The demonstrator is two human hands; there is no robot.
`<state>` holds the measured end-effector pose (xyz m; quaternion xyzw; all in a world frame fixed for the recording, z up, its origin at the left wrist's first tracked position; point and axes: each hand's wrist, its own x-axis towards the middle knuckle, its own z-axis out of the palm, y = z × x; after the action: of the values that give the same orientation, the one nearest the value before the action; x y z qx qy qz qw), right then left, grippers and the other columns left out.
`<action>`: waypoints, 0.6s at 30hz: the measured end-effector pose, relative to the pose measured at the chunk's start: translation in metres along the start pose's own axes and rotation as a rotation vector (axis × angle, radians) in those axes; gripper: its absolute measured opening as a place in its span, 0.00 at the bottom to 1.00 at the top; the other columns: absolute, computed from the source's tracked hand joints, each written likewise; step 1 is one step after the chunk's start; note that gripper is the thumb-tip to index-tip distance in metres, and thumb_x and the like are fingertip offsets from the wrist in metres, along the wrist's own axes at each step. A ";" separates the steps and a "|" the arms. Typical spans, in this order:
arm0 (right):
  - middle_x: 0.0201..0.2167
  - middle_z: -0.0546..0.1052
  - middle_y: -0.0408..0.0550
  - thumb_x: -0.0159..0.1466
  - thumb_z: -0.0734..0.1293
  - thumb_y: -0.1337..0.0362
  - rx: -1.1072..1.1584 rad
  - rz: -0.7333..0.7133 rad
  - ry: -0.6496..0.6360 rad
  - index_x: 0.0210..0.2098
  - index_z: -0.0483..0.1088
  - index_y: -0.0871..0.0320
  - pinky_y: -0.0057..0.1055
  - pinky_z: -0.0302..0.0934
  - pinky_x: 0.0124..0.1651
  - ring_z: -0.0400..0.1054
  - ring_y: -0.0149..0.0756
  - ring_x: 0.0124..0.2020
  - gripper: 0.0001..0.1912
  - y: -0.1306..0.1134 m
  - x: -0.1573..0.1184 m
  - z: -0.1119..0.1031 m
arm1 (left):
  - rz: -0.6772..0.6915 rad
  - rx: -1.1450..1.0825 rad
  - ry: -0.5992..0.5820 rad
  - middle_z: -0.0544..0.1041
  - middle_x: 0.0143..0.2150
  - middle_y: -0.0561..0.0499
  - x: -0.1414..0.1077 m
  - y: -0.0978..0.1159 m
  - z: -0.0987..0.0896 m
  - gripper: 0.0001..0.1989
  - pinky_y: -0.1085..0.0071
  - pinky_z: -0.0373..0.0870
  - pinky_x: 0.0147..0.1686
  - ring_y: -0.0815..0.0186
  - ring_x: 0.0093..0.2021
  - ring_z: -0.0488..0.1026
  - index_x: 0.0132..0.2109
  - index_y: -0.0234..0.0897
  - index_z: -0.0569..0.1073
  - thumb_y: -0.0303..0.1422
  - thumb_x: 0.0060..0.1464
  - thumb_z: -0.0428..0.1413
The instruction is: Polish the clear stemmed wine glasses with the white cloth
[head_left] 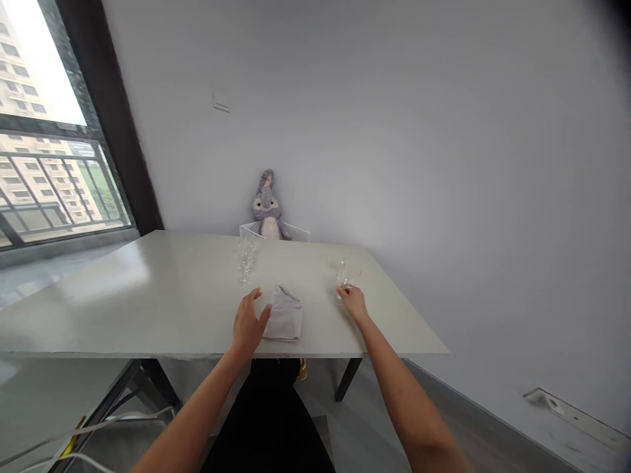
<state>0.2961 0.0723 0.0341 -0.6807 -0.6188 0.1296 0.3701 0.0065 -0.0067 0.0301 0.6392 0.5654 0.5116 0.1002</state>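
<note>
My left hand (249, 322) hovers over the near part of the table, its thumb and fingers apart and nothing in them. Just right of it lies a folded pale cloth (286, 320), close to the thumb. My right hand (353, 302) is farther right, with its fingers closed around the lower part of a clear glass (342, 264). That glass stands upright on the table; my fingers partly hide its lower part. To the left, beyond my left hand, clear stemmed glasses (245, 257) stand close together, and their transparent outlines overlap.
The pale table (187, 315) reaches toward the wall. At its far edge a grey plush rabbit (267, 205) sits in a white basket (298, 233). White cables (113, 420) run below at the left, and a window (54, 157) is beyond.
</note>
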 end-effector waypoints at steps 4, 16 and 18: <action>0.20 0.72 0.47 0.56 0.59 0.59 -0.029 0.084 0.011 0.23 0.69 0.60 0.26 0.52 0.28 0.64 0.33 0.24 0.13 0.032 0.028 0.002 | -0.067 0.057 -0.028 0.69 0.47 0.44 -0.007 -0.028 0.006 0.21 0.58 0.62 0.48 0.59 0.49 0.66 0.53 0.39 0.59 0.35 0.51 0.49; 0.22 0.73 0.50 0.56 0.60 0.61 -0.072 0.189 -0.008 0.22 0.70 0.62 0.25 0.52 0.26 0.64 0.32 0.23 0.13 0.043 0.064 0.021 | -0.291 -0.148 -0.039 0.74 0.40 0.47 -0.006 -0.024 0.003 0.14 0.61 0.65 0.44 0.61 0.40 0.71 0.44 0.41 0.67 0.30 0.46 0.52; 0.22 0.73 0.50 0.55 0.61 0.61 -0.076 0.186 -0.006 0.21 0.70 0.62 0.25 0.53 0.26 0.64 0.31 0.23 0.13 0.041 0.068 0.023 | -0.287 -0.135 -0.046 0.74 0.39 0.47 -0.007 -0.024 0.003 0.14 0.61 0.65 0.43 0.61 0.39 0.71 0.44 0.41 0.68 0.30 0.47 0.52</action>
<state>0.3254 0.1456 0.0103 -0.7482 -0.5586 0.1420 0.3286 -0.0044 -0.0026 0.0081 0.5552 0.6129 0.5141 0.2278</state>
